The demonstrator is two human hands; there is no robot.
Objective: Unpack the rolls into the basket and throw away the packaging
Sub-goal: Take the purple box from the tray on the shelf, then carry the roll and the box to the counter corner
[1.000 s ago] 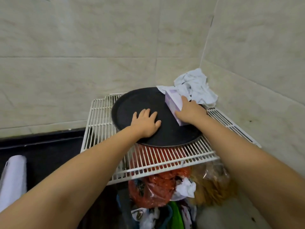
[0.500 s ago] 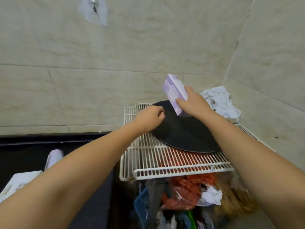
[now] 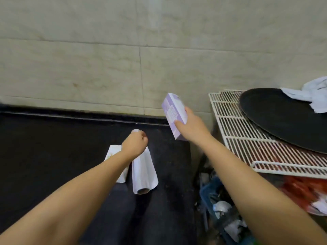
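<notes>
My right hand [image 3: 192, 126] grips a purple and white box [image 3: 174, 114], tilted in the air over the right end of the dark counter [image 3: 53, 156]. A white roll [image 3: 144, 171] lies on that counter. My left hand [image 3: 135, 144] hovers over the roll's far end with its fingers curled; whether it touches the roll is unclear. A second white box [image 3: 115, 152] lies flat beside the roll, partly hidden under my left forearm. No basket is in view.
To the right stands a white wire rack [image 3: 247, 138] carrying a round black tray [image 3: 283, 119] and a crumpled white cloth [image 3: 313, 93]. Under the rack sits rubbish: a red bag [image 3: 304, 190], plastic and paper. A tiled wall rises behind the counter.
My right hand lifted the purple box off the black tray and carried it left, off the rack. My left hand left the tray and moved over the roll. The view swung left.
</notes>
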